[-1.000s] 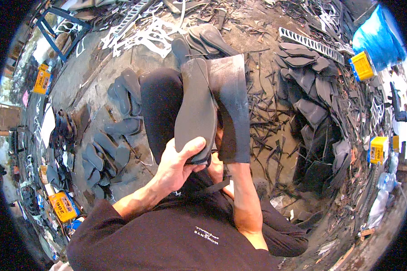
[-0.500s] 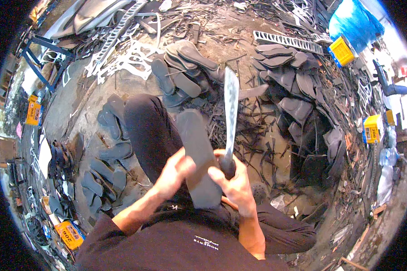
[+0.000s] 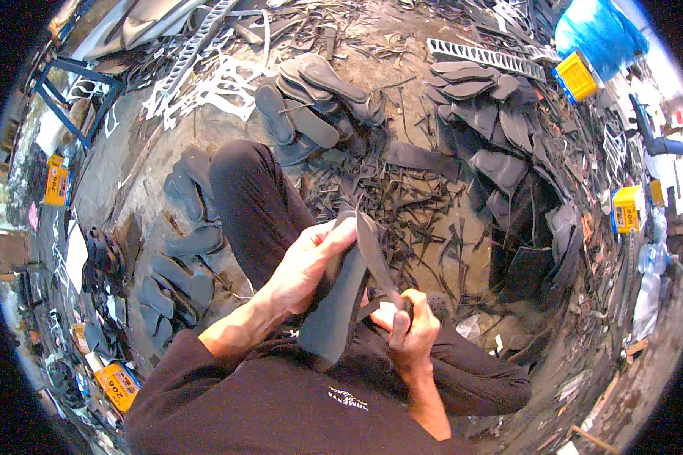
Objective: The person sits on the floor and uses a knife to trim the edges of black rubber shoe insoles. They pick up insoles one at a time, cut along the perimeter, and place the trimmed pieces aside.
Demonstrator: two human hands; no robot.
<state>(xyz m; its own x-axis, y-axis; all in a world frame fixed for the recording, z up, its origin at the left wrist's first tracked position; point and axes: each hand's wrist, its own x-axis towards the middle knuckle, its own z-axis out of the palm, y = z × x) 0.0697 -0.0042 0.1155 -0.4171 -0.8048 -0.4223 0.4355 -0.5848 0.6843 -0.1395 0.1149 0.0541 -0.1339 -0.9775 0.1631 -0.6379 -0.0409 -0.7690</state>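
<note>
My left hand (image 3: 305,267) is closed around a dark grey shoe sole (image 3: 330,322), its thumb pressed near the sole's far end. The sole stands tilted above my lap. In my right hand (image 3: 413,335) is the dark handle of a long knife, with the fingers wrapped about it. The knife's blade (image 3: 375,256) slants away to the far left and lies along the right edge of the sole. Its tip reaches close to my left thumb. Whether the edge is cutting into the sole cannot be made out.
Beyond my knees lies a pile of grey soles (image 3: 315,125). Several more soles (image 3: 176,284) are at the left, beside my bent knee. Dark sheets and soles (image 3: 501,171) heap at the right. Thin dark offcuts (image 3: 425,205) litter the floor ahead. Yellow boxes (image 3: 626,210) stand around.
The knife has swung down from upright onto the sole's right edge. My right hand has moved lower and slightly right. My left hand has shifted up along the sole, which has turned.
</note>
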